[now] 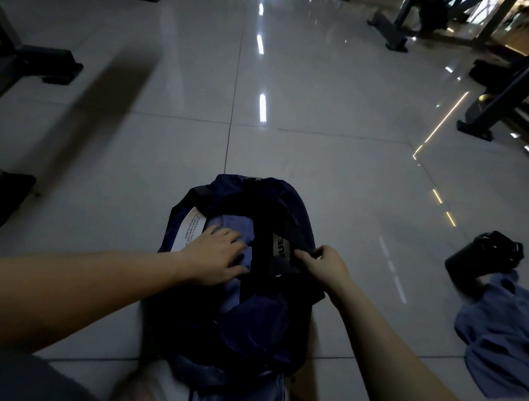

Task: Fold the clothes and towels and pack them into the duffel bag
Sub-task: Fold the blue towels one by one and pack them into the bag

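Note:
A dark navy duffel bag (251, 327) lies open on the tiled floor in front of me. Inside its opening sits a folded light-blue cloth (234, 229). My left hand (217, 254) rests flat on that cloth with fingers spread, pressing it down. My right hand (322, 263) pinches the black edge of the bag's opening at the right side, beside a grey label. A white tag shows on the bag's left inner wall. Another blue garment (499, 341) lies crumpled on the floor at the right.
A black cylindrical bottle (482, 255) lies on the floor just above the crumpled garment. Dark gym machine frames (30, 59) stand at the far left, and more frames (504, 98) at the far right. Glossy grey tiles stretch ahead.

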Demonstrator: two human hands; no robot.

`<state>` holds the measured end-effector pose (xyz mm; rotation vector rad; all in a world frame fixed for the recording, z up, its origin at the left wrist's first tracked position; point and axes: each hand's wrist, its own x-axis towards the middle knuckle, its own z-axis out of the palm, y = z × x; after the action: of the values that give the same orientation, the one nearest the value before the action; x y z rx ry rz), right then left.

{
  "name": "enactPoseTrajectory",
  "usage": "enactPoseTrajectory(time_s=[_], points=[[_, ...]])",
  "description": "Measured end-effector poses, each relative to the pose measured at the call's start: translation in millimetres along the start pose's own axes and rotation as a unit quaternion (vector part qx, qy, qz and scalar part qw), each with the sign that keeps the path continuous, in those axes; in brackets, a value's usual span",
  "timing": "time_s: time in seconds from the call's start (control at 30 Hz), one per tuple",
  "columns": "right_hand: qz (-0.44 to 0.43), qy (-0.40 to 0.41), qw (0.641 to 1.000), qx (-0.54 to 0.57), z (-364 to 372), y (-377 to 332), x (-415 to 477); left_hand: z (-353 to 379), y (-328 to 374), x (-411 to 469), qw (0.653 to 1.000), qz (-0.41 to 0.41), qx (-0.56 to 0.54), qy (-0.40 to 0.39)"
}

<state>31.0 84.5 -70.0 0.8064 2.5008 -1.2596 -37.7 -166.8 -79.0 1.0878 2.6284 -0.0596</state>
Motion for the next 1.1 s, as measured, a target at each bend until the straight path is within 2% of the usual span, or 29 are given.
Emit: enactPoseTrajectory(time_s=[0.07, 0.2, 0.3, 0.43, 0.53, 0.7, 0.8, 0.9, 1.1], points=[[0.039, -0.011, 0.997, 0.066, 0.7, 6.8, -4.7, -6.0, 10.5, -5.0, 0.999, 0.006, -0.022, -0.028], [0.052, -0.015, 0.998, -0.019, -3.7, 31.6, -17.9, -32.4, 12.7, -5.7, 0.997, 0.002, -0.057, -0.043], [0.039, -0.008, 0.999, -0.008, -21.7, 36.1, -36.4, -67.2, 11.2, 0.8, 0.995, -0.031, -0.088, -0.03], [0.014, 0.013, 0.999, 0.039, -73.4, 19.2, -60.2, -135.9, 29.1, 19.8, 0.996, -0.026, -0.084, 0.025], [-0.007, 0.049, 0.998, 0.031, -137.1, 5.4, -79.8, -193.7, 72.1, 40.1, 0.99, -0.002, -0.113, 0.081], [-0.029, 0.124, 0.991, 0.032, -238.6, 3.2, -103.2, -254.2, 178.1, 69.4, 0.99, 0.084, -0.068, 0.093], [-0.022, 0.162, 0.986, 0.026, -279.9, 29.6, -108.7, -252.9, 247.0, 92.4, 0.988, 0.129, -0.032, 0.078], [0.011, 0.19, 0.981, -0.024, -307.7, 83.3, -108.1, -225.9, 312.1, 120.9, 0.985, 0.154, -0.031, 0.066], [0.143, 0.126, 0.976, -0.108, -315.7, 235.2, -100.3, -128.1, 415.9, 186.0, 0.979, 0.168, -0.112, 0.008]])
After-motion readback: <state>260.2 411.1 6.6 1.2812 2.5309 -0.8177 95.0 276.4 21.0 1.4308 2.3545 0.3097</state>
